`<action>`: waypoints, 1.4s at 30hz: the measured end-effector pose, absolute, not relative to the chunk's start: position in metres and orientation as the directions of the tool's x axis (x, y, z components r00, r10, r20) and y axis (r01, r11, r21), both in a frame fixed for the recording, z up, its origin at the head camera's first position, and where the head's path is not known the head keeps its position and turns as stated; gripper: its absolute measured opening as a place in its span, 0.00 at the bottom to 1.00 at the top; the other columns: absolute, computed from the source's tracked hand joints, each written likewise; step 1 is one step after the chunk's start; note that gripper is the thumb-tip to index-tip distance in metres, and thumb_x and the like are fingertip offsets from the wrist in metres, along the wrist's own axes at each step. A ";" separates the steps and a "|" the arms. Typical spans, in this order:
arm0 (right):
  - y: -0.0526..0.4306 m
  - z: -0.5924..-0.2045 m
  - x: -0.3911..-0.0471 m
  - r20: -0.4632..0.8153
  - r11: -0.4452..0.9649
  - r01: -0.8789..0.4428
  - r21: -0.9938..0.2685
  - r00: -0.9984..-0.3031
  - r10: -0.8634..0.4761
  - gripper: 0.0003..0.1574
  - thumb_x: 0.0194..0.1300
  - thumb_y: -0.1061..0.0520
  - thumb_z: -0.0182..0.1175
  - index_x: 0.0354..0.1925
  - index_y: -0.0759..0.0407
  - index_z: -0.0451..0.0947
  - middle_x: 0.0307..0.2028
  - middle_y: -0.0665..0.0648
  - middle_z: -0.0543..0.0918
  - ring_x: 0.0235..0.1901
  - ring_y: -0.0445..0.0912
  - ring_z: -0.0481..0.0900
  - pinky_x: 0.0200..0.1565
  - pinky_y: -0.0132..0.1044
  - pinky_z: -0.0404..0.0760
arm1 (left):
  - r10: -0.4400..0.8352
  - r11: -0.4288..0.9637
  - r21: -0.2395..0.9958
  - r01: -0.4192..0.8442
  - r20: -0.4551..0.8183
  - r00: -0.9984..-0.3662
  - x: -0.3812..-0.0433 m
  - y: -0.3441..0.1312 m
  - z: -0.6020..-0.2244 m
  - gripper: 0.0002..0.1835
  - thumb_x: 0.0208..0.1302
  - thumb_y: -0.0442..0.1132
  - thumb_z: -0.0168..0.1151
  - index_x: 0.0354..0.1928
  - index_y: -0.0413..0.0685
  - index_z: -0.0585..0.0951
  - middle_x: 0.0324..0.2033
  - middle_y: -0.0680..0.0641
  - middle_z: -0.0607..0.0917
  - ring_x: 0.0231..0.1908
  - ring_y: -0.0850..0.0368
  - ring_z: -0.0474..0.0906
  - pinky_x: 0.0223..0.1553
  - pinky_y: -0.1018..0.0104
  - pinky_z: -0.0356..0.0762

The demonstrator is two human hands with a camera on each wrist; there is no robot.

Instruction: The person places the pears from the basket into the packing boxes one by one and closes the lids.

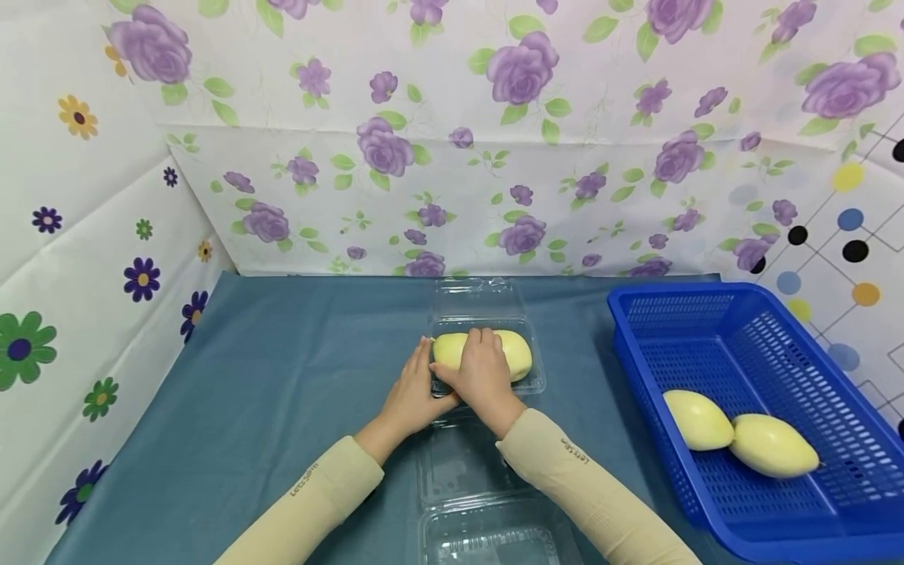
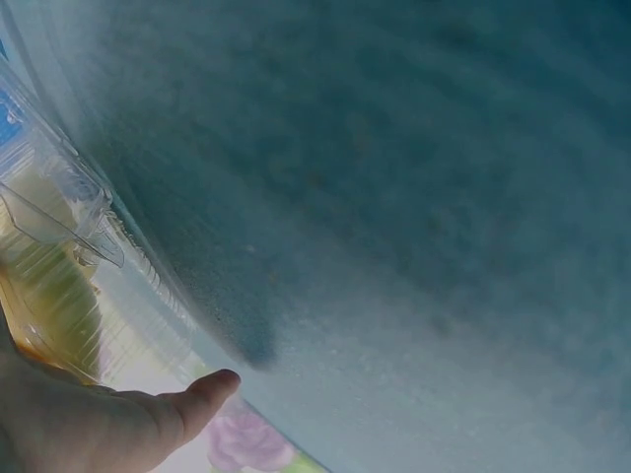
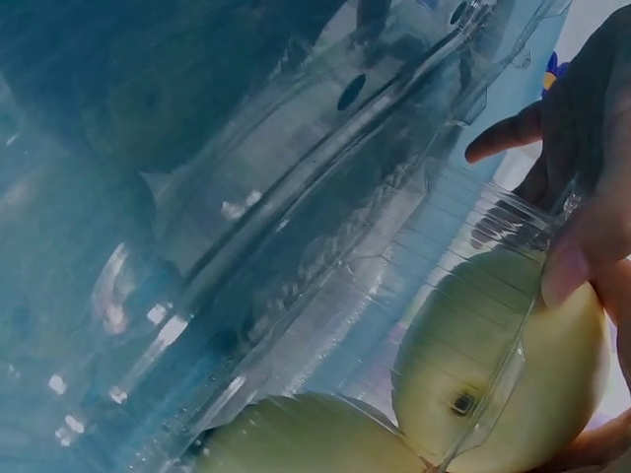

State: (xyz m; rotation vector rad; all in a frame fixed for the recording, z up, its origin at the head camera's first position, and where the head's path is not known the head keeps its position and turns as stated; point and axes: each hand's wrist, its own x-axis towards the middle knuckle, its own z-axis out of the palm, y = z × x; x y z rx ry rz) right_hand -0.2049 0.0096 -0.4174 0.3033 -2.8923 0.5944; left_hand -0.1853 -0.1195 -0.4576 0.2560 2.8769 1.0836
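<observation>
A clear plastic box (image 1: pixel 538 377) stands with its lid (image 1: pixel 475 298) folded open toward the back. Pale yellow melons lie in it; the right wrist view shows one melon (image 3: pixel 463 345) and a second melon (image 3: pixel 315 439) through the ribbed plastic. My right hand (image 1: pixel 483 377) grips the melon from above, covering the middle of the yellow shape. At the box's left side, my left hand (image 1: pixel 410 396) touches the edge with its fingers extended. The left wrist view catches part of that left hand (image 2: pixel 108 419) beside the box.
Nearer to me lies another clear box (image 1: pixel 494 537), open, its lid (image 1: pixel 459 467) partly under my forearms. On the right stands a blue basket (image 1: pixel 688 502) holding a melon (image 1: pixel 698 420) and another melon (image 1: pixel 773 445). A blue-grey cloth (image 1: pixel 304 353) covers the table; patterned sheets hang around it.
</observation>
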 end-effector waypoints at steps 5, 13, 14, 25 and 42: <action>0.010 -0.421 -0.204 0.253 0.895 -0.285 -0.342 -0.946 -0.205 0.49 0.55 0.33 0.64 0.59 0.68 0.67 0.49 0.67 0.76 0.50 0.58 0.75 0.52 0.48 0.78 | 0.176 0.740 0.660 0.131 -0.001 -0.984 -0.185 -0.119 -0.457 0.55 0.57 0.57 0.63 0.74 0.37 0.44 0.74 0.39 0.45 0.73 0.40 0.45 0.67 0.40 0.55; 0.010 -0.423 -0.201 0.258 0.908 -0.297 -0.294 -0.940 -0.224 0.41 0.60 0.33 0.59 0.52 0.68 0.71 0.45 0.67 0.76 0.49 0.59 0.75 0.52 0.47 0.77 | 0.182 0.740 0.658 0.139 0.004 -0.983 -0.185 -0.120 -0.457 0.55 0.57 0.56 0.65 0.74 0.36 0.44 0.74 0.37 0.46 0.72 0.39 0.46 0.67 0.40 0.56; 0.010 -0.423 -0.201 0.240 0.910 -0.290 -0.296 -0.945 -0.223 0.41 0.62 0.34 0.58 0.52 0.68 0.71 0.46 0.67 0.76 0.50 0.59 0.74 0.52 0.47 0.77 | 0.182 0.741 0.657 0.141 0.005 -0.983 -0.185 -0.120 -0.457 0.55 0.57 0.56 0.65 0.74 0.36 0.44 0.74 0.37 0.46 0.72 0.38 0.46 0.67 0.40 0.56; 0.011 -0.420 -0.199 0.171 0.900 -0.271 -0.342 -0.959 -0.224 0.39 0.64 0.37 0.58 0.53 0.70 0.70 0.49 0.69 0.74 0.51 0.59 0.74 0.50 0.47 0.79 | 0.172 0.760 0.636 0.131 -0.003 -0.985 -0.186 -0.120 -0.456 0.55 0.57 0.56 0.65 0.74 0.36 0.45 0.74 0.38 0.46 0.72 0.38 0.47 0.67 0.41 0.56; 0.032 -0.411 -0.202 0.198 0.823 -0.316 -0.472 -0.948 -0.250 0.32 0.65 0.41 0.59 0.54 0.65 0.73 0.49 0.65 0.76 0.51 0.57 0.73 0.52 0.50 0.76 | 0.174 0.736 0.667 0.116 -0.022 -0.984 -0.185 -0.120 -0.457 0.55 0.59 0.61 0.60 0.75 0.40 0.43 0.74 0.40 0.44 0.73 0.40 0.43 0.66 0.38 0.55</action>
